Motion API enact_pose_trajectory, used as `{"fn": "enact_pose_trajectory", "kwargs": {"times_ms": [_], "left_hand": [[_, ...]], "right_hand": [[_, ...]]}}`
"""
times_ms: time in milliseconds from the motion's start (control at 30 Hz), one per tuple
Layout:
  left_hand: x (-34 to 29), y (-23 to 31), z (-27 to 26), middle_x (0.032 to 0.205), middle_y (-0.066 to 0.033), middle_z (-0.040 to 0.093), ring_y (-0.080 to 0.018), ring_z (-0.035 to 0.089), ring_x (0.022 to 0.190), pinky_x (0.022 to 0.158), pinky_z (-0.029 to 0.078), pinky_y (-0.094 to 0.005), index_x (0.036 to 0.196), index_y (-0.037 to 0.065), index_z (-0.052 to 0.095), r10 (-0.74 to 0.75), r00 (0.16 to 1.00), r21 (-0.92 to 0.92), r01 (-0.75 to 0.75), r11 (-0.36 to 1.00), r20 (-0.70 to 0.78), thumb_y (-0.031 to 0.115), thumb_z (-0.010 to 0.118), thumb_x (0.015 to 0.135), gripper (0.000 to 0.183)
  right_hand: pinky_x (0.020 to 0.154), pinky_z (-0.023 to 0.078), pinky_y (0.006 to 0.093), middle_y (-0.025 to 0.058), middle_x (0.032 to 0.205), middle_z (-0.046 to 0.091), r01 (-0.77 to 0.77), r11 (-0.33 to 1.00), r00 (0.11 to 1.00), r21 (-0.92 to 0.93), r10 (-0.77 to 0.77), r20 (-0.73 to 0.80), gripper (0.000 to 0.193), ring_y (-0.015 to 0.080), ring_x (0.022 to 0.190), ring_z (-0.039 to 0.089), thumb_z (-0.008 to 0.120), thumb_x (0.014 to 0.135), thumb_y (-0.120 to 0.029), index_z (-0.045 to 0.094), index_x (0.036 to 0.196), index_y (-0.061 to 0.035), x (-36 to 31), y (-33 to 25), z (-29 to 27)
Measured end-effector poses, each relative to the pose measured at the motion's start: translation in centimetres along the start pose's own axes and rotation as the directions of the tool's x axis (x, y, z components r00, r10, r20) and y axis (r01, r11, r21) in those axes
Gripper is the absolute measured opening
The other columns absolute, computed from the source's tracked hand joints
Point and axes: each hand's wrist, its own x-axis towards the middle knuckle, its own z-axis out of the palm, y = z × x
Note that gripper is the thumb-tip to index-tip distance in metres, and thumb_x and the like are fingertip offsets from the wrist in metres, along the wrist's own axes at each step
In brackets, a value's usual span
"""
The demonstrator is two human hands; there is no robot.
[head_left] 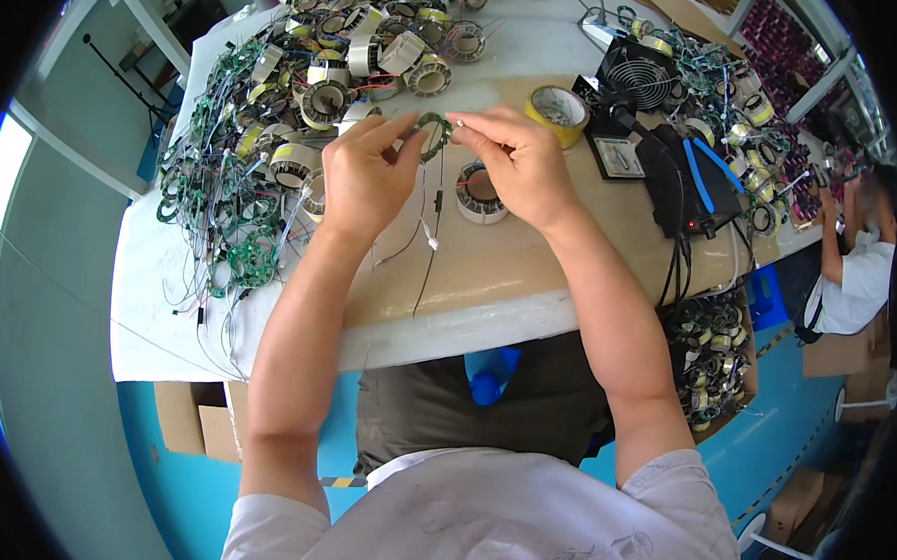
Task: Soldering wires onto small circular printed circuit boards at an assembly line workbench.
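Observation:
Above the middle of the worktable, a thin green ring-shaped circuit board (pixel 435 139) is held up between my two hands. My left hand (pixel 371 177) pinches its left side with thumb and fingers. At its right edge my right hand (pixel 521 168) is closed in a pinch, with a tiny white piece showing between the fingertips. Dark wires dangle from the board, and a small white connector (pixel 431 242) hangs among them. Just below my right hand, a motor stator (pixel 483 203) with a white outer band stands on the brown mat (pixel 489 267).
A big heap of stators (pixel 326 103) and tangled green ring boards (pixel 249 256) covers the left. To the right are a yellow tape roll (pixel 558 113), a fan (pixel 638 80), a black box (pixel 685 185) and blue-handled pliers (pixel 701 176). Another person (pixel 854 268) works at far right.

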Motion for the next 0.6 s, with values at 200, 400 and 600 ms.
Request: {"fn": "enact_pose_trajectory", "kwargs": {"times_ms": [200,400,600], "left_hand": [[0.0,0.3,0.5,0.081,-0.0101,0.069,-0.0168,0.065,0.062,0.054,0.049,-0.0292,0.102,0.0,0.075,0.058,0.995,-0.084,-0.065,0.994,-0.078,0.003,0.077,0.079,0.023],[-0.1,0.7,0.4,0.083,-0.0098,0.07,-0.016,0.066,0.064,0.057,0.051,-0.0274,0.102,0.0,0.075,0.092,0.995,-0.092,-0.095,0.991,-0.041,0.001,0.074,0.077,0.026],[-0.1,0.4,0.4,0.084,-0.0099,0.071,-0.0144,0.066,0.062,0.058,0.051,-0.0268,0.102,0.0,0.076,0.106,0.993,-0.092,-0.111,0.99,-0.058,0.0,0.072,0.075,0.028]], "right_hand": [[0.058,0.051,0.0289,0.0101,0.078,0.073,-0.126,0.992,0.987,0.027,0.129,-0.095,0.016,0.0174,0.062,0.066,0.078,0.083,-0.014,0.076,0.096,-0.0041,-0.8,0.0,1.4],[0.055,0.05,0.0296,0.0093,0.081,0.072,0.006,0.993,0.995,-0.12,-0.018,-0.1,0.013,0.018,0.059,0.064,0.078,0.082,-0.013,0.075,0.091,-0.0041,-0.6,-0.8,1.3],[0.054,0.049,0.03,0.0074,0.08,0.069,0.086,0.982,0.991,-0.169,-0.101,-0.084,0.011,0.0186,0.058,0.061,0.078,0.08,-0.011,0.075,0.088,-0.0042,-0.5,-1.1,1.4]]}}
